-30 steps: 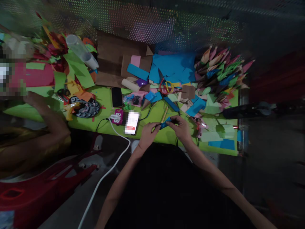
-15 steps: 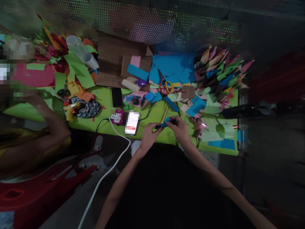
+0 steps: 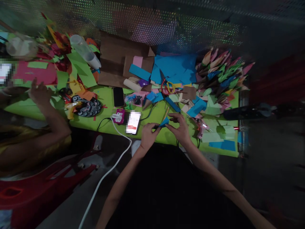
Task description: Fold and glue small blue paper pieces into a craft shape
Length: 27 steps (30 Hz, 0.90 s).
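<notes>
A small blue paper cone (image 3: 164,122) is pinched at its narrow end between the thumb and fingers of my left hand (image 3: 149,137). Its wider end faces my right hand (image 3: 181,128). The thumb and forefinger of that hand are spread on either side of the wide end; the thumb is very close to the paper, and I cannot tell whether it touches. Just beyond the cone a thin tan stick (image 3: 166,112) lies on the green tabletop (image 3: 107,127). A pink glue gun (image 3: 200,126) lies to the right of my right hand.
A lit phone (image 3: 132,122) and a pink power socket (image 3: 118,116) with a white cable lie left of my hands. Scissors (image 3: 167,86), blue sheets (image 3: 175,68) and a pile of paper cones (image 3: 221,73) are behind. Another person's hand (image 3: 40,92) is at the far left.
My right fingers have parted from the blue paper, which now shows a flared cone shape in my left hand. The other person's hand has risen with its fingers spread.
</notes>
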Each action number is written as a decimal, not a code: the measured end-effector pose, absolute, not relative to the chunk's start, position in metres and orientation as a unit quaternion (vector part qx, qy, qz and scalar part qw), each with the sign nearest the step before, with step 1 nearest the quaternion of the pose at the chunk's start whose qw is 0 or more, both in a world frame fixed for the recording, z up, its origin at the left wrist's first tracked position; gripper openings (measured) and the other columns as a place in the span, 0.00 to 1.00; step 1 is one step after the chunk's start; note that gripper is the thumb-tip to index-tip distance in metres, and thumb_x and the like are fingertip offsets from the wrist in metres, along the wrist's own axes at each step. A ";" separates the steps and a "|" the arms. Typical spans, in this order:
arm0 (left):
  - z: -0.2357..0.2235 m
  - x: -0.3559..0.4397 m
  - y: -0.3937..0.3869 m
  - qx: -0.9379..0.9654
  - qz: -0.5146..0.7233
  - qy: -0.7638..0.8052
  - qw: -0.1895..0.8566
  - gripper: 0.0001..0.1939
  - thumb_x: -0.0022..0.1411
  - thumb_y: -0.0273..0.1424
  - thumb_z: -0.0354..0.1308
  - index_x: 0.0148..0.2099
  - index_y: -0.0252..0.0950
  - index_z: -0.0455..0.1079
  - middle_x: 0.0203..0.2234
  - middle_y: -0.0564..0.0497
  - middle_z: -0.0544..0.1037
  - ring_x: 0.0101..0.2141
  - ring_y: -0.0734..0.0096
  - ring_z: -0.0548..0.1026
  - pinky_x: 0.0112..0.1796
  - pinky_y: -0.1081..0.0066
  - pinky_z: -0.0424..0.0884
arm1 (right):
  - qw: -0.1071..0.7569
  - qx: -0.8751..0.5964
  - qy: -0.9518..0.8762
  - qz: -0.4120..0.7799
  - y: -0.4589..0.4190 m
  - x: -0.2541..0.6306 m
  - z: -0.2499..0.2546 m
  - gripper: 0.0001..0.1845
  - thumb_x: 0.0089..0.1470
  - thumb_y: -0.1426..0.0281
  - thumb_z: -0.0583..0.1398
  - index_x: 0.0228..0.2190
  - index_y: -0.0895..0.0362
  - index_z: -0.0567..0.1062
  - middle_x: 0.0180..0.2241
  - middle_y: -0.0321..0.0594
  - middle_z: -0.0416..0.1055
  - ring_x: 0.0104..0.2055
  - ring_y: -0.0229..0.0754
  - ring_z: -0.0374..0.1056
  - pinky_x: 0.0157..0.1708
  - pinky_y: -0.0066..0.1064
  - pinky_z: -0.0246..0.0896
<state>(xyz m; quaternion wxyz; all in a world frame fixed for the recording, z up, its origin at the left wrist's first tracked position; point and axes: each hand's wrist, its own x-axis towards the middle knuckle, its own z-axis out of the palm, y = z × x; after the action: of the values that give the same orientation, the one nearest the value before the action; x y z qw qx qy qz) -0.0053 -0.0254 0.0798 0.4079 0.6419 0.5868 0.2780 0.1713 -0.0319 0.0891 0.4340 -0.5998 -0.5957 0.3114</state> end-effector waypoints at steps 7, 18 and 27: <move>0.082 -0.007 -0.025 0.643 0.254 0.594 0.412 0.03 0.63 0.29 0.62 0.38 0.38 0.78 0.34 0.49 0.82 0.38 0.63 0.78 0.43 0.64 0.70 | 0.311 -0.561 -0.743 0.190 -0.035 0.179 0.095 0.07 0.60 0.64 0.63 0.40 0.47 0.81 0.50 0.42 0.77 0.53 0.52 0.69 0.53 0.48 0.61; 0.084 -0.016 -0.020 0.683 0.234 0.556 0.411 0.01 0.61 0.30 0.65 0.37 0.40 0.79 0.33 0.50 0.83 0.38 0.63 0.78 0.45 0.63 0.69 | 0.223 -0.503 -0.811 0.196 -0.031 0.186 0.095 0.11 0.63 0.62 0.61 0.45 0.48 0.80 0.42 0.42 0.81 0.46 0.50 0.71 0.47 0.43 0.60; 0.094 -0.012 -0.018 0.711 0.213 0.541 0.397 0.09 0.63 0.28 0.63 0.45 0.43 0.78 0.39 0.50 0.84 0.41 0.63 0.79 0.55 0.56 0.64 | 0.251 -0.518 -0.769 0.278 -0.029 0.185 0.095 0.10 0.63 0.61 0.60 0.38 0.51 0.80 0.33 0.44 0.79 0.39 0.49 0.71 0.41 0.40 0.63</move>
<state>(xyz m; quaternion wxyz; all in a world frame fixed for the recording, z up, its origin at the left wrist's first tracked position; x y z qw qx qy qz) -0.0121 -0.0182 0.0943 0.3968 0.7105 0.5408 0.2127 0.1847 -0.0292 0.0953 0.2512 -0.5179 -0.7692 0.2775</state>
